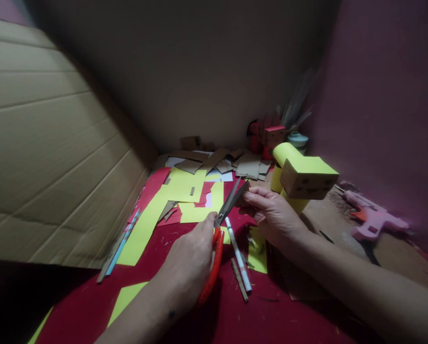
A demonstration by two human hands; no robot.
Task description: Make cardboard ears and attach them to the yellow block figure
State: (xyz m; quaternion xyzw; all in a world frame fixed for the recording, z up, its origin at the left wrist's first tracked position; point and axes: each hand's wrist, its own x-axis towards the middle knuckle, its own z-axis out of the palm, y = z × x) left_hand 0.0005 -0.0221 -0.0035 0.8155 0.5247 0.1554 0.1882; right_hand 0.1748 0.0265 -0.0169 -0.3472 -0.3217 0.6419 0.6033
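Note:
My left hand [190, 263] is closed around the orange handles of a pair of scissors [231, 200], whose blades point up and away from me, a little apart. Between thumb and fingers, my right hand [271, 215] pinches a small dark piece of cardboard [243, 193] beside the blades. Whether the blades touch the piece I cannot tell. Under my hands lie a white pen-like stick [238, 255], a thin cardboard strip [239, 280] and a yellow paper piece [257, 255]. Just beyond my right hand stands a yellow paper and cardboard figure [309, 179] with a box-shaped head.
Yellow paper sheets [142, 229] and cardboard scraps [249, 165] are spread over the red surface [163, 291]. A large cardboard panel [56, 153] leans at left. At right lies a pink glue gun [375, 215]. Behind are a red figure [271, 136] and a teal-lidded jar [297, 138].

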